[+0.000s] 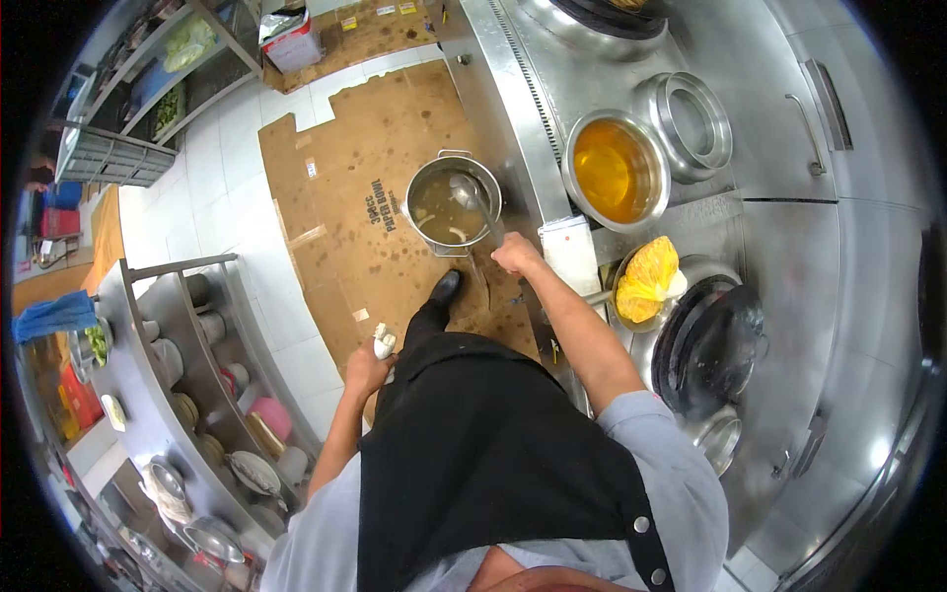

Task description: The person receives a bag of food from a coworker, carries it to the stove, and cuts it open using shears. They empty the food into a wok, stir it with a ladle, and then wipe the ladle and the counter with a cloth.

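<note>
My right hand [516,254] is closed around the handle of a metal ladle [483,209]. The ladle's bowl dips into a two-handled steel pot [408,211] on the cardboard-covered floor. Brownish broth [434,212] with a few pale pieces fills part of that pot. Low at my left side, my left hand [367,371] is closed on a small white object [384,342], whose kind I cannot make out. My black shoe [447,287] stands just below the pot.
At right, a steel counter carries a bowl of amber liquid [614,170], stacked metal rings [694,123], a pan with yellow, crumpled-looking stuff [648,279] and a dark wok [725,345]. Shelves with dishes [168,360] stand at left. Stained cardboard [340,128] covers the floor.
</note>
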`<state>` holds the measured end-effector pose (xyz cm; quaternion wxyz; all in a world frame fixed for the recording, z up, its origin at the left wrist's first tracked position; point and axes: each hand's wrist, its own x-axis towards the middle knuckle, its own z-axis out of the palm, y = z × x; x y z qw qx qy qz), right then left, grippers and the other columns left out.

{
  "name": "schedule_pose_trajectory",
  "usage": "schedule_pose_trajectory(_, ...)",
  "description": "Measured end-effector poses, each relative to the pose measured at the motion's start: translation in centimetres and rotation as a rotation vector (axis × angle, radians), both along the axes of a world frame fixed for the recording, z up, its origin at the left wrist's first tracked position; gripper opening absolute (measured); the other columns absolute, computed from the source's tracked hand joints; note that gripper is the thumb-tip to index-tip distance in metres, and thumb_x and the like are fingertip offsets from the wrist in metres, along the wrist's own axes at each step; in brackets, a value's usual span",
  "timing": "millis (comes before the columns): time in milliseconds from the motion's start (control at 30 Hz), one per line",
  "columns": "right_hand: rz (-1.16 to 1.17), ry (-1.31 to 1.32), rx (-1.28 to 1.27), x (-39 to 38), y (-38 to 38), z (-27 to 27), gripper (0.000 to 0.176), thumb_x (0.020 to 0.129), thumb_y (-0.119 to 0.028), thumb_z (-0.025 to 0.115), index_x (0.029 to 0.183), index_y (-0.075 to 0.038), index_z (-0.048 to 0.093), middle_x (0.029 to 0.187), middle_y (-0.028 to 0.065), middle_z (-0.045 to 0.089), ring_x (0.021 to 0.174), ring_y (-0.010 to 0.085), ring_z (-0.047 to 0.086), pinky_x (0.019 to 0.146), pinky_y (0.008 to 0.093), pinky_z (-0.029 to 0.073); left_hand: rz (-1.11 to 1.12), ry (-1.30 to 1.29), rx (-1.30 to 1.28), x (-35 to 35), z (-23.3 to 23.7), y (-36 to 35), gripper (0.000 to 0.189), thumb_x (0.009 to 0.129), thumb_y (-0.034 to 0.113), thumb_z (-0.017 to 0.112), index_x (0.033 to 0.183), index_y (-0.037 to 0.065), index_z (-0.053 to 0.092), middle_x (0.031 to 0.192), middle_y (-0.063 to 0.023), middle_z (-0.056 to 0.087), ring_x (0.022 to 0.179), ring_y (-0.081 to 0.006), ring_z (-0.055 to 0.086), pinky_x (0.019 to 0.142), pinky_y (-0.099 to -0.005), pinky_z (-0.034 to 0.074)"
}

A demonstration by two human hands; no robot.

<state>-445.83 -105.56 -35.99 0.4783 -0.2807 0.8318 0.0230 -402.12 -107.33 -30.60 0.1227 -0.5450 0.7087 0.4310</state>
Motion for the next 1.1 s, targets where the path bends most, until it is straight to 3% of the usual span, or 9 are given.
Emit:
schedule_pose_trajectory(133, -0.169, -0.191, -0.036, -0.1, 1.1, -1.3, 0.031, 0.101, -0.027, 0.071, 0.090, 0.002, 0.067, 0.068, 0.0140, 0.069, 0.063, 0.0255, 0.070, 0.054, 0.0432, 0.055, 0.013, 0.056, 0.008, -1.6, 1.3, -0.4, 0.051, 0.084, 0.031, 0.085, 0.123, 0.001, 0.069, 0.108, -0.0291, 0.075, 0.104, -0.0481, 0.072, 0.091, -0.0542, 0.057)
schedule_pose_trajectory(233, -0.433, -0.438, -0.116, 0.5, 2.4, 3.2, 0.025, 0.104, -0.026, 0.069, 0.092, -0.005, 0.064, 0.068, 0.0055, 0.064, 0.058, 0.0168, 0.062, 0.045, 0.0369, 0.046, -0.001, 0.026, -0.055, -1.7, 1.9, 0.0, 0.050, 0.084, 0.031, 0.085, 0.121, 0.000, 0.069, 0.108, -0.0299, 0.075, 0.105, -0.0474, 0.072, 0.091, -0.0540, 0.056)
schedule_pose_trajectory(333, -0.762, -0.729, -0.201, 1.3, 6.1, 5.2, 0.019, 0.108, -0.025, 0.066, 0.097, -0.010, 0.064, 0.070, -0.0002, 0.059, 0.055, 0.0128, 0.056, 0.047, 0.0322, 0.044, 0.036, -0.012, -0.043, -1.3, 2.0, 1.1, 0.058, 0.085, 0.031, 0.085, 0.132, 0.001, 0.068, 0.114, -0.0296, 0.076, 0.110, -0.0462, 0.073, 0.093, -0.0513, 0.057)
schedule_pose_trajectory(433, -0.905, -0.944, -0.332, 3.2, 10.7, 10.7, 0.016, 0.110, -0.025, 0.062, 0.114, -0.010, 0.058, 0.077, -0.0004, 0.058, 0.057, 0.0112, 0.054, 0.048, 0.0293, 0.042, 0.002, 0.003, -0.002, -1.6, 2.2, 2.6, 0.059, 0.084, 0.033, 0.086, 0.130, 0.000, 0.068, 0.114, -0.0303, 0.075, 0.110, -0.0461, 0.073, 0.093, -0.0517, 0.057)
schedule_pose_trajectory(633, -1.053, -1.463, -0.739, 7.7, 23.3, 17.5, 0.028, 0.113, -0.028, 0.054, 0.135, -0.010, 0.054, 0.082, -0.0016, 0.054, 0.059, 0.0091, 0.053, 0.048, 0.0265, 0.043, -0.353, 0.041, -0.169, -4.3, 3.6, 5.8, 0.052, 0.083, 0.039, 0.086, 0.117, 0.003, 0.070, 0.105, -0.0279, 0.076, 0.101, -0.0468, 0.073, 0.087, -0.0532, 0.057)
schedule_pose_trajectory(767, -1.127, -1.471, -0.975, 10.4, 33.9, 23.9, 0.043, 0.115, -0.028, 0.050, 0.152, -0.007, 0.052, 0.082, -0.0009, 0.052, 0.057, 0.0091, 0.050, 0.050, 0.0241, 0.043, -0.508, 0.182, -0.254, -8.5, 5.3, 9.5, 0.047, 0.081, 0.034, 0.086, 0.110, 0.001, 0.070, 0.099, -0.0270, 0.076, 0.098, -0.0472, 0.073, 0.085, -0.0537, 0.057)
schedule_pose_trajectory(833, -1.199, -1.398, -1.094, 11.6, 39.7, 27.9, 0.035, 0.113, -0.023, 0.054, 0.144, -0.006, 0.055, 0.081, -0.0002, 0.054, 0.055, 0.0092, 0.051, 0.047, 0.0243, 0.043, -0.562, 0.295, -0.235, -10.9, 4.3, 10.8, 0.043, 0.082, 0.034, 0.085, 0.107, 0.001, 0.072, 0.099, -0.0267, 0.076, 0.097, -0.0464, 0.074, 0.084, -0.0532, 0.057)
schedule_pose_trajectory(933, -1.296, -1.129, -1.257, 13.6, 47.0, 31.3, 0.036, 0.113, -0.021, 0.053, 0.145, -0.005, 0.055, 0.081, 0.0004, 0.054, 0.054, 0.0095, 0.050, 0.046, 0.0248, 0.041, -0.549, 0.457, -0.077, -15.1, 9.9, 15.2, 0.042, 0.085, 0.033, 0.084, 0.108, 0.000, 0.074, 0.100, -0.0269, 0.077, 0.097, -0.0440, 0.075, 0.082, -0.0511, 0.057)
schedule_pose_trajectory(1100, -1.480, -0.539, -1.301, 15.5, 57.6, 31.4, 0.039, 0.109, -0.019, 0.061, 0.144, -0.004, 0.055, 0.077, -0.0005, 0.053, 0.051, 0.0098, 0.049, 0.045, 0.0262, 0.039, -0.771, 0.462, 0.059, -19.2, 8.4, 19.6, 0.045, 0.088, 0.036, 0.082, 0.114, -0.001, 0.075, 0.103, -0.0272, 0.077, 0.099, -0.0410, 0.077, 0.083, -0.0482, 0.058)
